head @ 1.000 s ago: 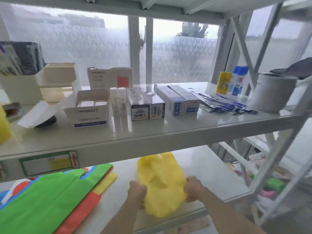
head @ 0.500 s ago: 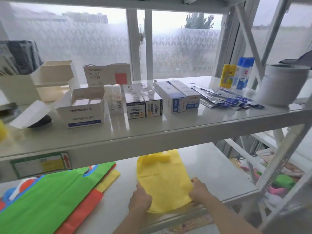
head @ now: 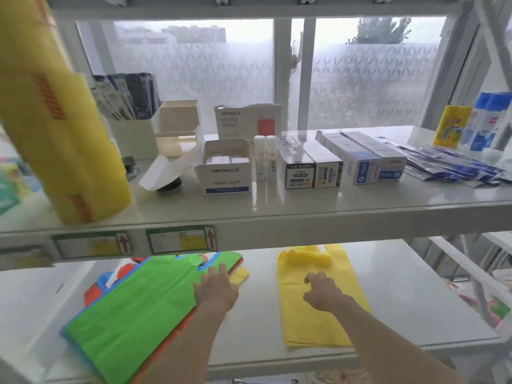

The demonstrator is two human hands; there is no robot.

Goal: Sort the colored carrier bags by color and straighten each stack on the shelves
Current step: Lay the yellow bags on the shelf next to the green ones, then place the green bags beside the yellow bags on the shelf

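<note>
Left hand (head: 217,291) lies flat, fingers straight, on the right edge of the green carrier bag (head: 138,309) topping the mixed stack. Right hand (head: 322,293) rests on the flat yellow non-woven carrier bag (head: 318,325), fingers loosely bent, gripping nothing. Both bags lie on the lower white shelf (head: 415,300), apart.

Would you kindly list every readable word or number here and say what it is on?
"MEMO PAPER": white upright card box.
"PAPER CLIPS": open white box.
"0780": blue-ended carton.
Red arrows, text blurred: shelf-edge labels.
Other box and bottle print: too small.
</note>
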